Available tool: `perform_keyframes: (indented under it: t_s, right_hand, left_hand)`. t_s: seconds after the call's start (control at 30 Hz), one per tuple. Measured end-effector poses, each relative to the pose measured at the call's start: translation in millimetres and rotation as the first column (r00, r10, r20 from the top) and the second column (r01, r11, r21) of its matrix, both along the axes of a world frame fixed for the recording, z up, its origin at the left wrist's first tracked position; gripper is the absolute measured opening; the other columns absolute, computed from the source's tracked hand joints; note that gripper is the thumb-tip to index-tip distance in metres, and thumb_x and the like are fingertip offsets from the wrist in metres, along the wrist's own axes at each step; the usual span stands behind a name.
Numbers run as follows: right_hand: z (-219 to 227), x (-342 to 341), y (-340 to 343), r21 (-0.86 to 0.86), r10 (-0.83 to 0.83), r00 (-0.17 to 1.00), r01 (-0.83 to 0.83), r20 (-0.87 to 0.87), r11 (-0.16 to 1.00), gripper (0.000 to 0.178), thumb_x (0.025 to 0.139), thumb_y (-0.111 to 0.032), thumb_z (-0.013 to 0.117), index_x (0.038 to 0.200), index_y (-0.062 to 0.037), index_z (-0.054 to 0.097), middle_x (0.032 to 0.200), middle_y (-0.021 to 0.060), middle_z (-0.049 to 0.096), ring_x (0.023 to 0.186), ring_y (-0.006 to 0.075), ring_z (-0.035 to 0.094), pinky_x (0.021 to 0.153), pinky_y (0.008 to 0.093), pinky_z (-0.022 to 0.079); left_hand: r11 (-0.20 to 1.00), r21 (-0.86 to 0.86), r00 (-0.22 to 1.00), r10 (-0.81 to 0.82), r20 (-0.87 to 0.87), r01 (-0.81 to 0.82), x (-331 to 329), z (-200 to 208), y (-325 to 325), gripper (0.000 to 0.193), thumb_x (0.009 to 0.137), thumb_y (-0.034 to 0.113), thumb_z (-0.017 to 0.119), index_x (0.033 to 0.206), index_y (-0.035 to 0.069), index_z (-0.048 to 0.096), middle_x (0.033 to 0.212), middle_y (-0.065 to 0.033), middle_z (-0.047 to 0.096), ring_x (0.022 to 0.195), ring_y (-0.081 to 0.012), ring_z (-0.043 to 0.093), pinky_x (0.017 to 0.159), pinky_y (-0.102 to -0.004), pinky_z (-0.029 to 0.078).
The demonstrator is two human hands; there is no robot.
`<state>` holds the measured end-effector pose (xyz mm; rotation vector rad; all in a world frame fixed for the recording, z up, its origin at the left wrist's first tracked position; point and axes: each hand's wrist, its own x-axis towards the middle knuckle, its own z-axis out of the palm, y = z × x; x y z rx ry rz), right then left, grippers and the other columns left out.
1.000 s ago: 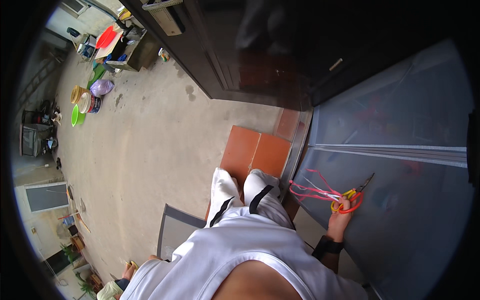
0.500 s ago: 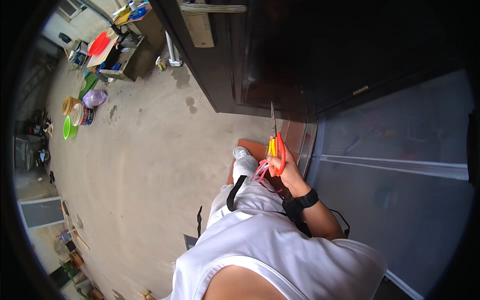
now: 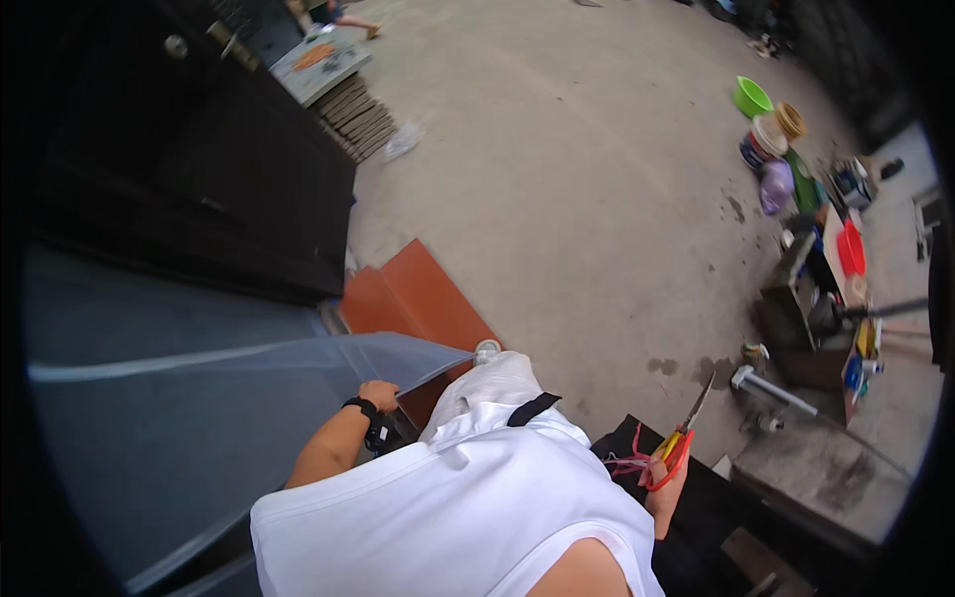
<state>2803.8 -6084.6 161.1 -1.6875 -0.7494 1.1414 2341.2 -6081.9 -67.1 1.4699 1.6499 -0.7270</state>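
My right hand, out to the lower right, is closed around a pair of scissors with red and yellow handles. Their blades point up and away from me. Thin pink and red strips trail from the same hand. On the left, my left hand grips the free edge of a translucent plastic door curtain, with the fingers partly hidden by the sheet. The curtain stretches from that hand toward the left rim.
Reddish-brown steps lie ahead, beside a dark door. Stacked tiles stand beyond the door. At the right are a green basin, buckets, a purple bag and a cluttered bench. Another person's leg shows at the top.
My body has turned, so the doorway now lies to my left and the yard ahead. My left hand has come into view, holding the curtain. The scissors remain in my right hand.
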Motion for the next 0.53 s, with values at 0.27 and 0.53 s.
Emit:
perform_keyframes:
  t_s: [0.27, 0.53]
  right_hand:
    - [-6.6, -82.0, 154.7, -0.193, 0.676, 0.734, -0.656, 0.063, 0.730, 0.045, 0.076, -0.007, 0.049, 0.118, -0.0014, 0.037, 0.067, 0.0017, 0.045, 0.038, 0.0063, 0.037, 0.034, 0.0185, 0.032]
    - [13.6, -177.2, 216.0, -0.197, 0.925, 0.380, -0.908, -0.021, 0.369, 0.049, 0.078, -0.014, 0.053, 0.121, -0.0007, 0.033, 0.068, 0.0014, 0.046, 0.040, 0.0062, 0.038, 0.036, 0.0190, 0.032]
  left_hand:
    - [0.884, -0.196, 0.891, 0.368, -0.265, -0.424, -10.7, -23.3, -209.2, 0.022, 0.077, 0.015, 0.053, 0.096, 0.012, 0.063, 0.100, -0.0062, 0.060, 0.098, -0.0225, 0.054, 0.079, -0.0336, 0.046]
    - [0.685, -0.360, 0.754, 0.440, -0.487, -0.633, -10.8, 55.1, -320.9, 0.018, 0.081, 0.021, 0.052, 0.093, 0.013, 0.064, 0.102, -0.0055, 0.058, 0.101, -0.0211, 0.051, 0.087, -0.0354, 0.037]
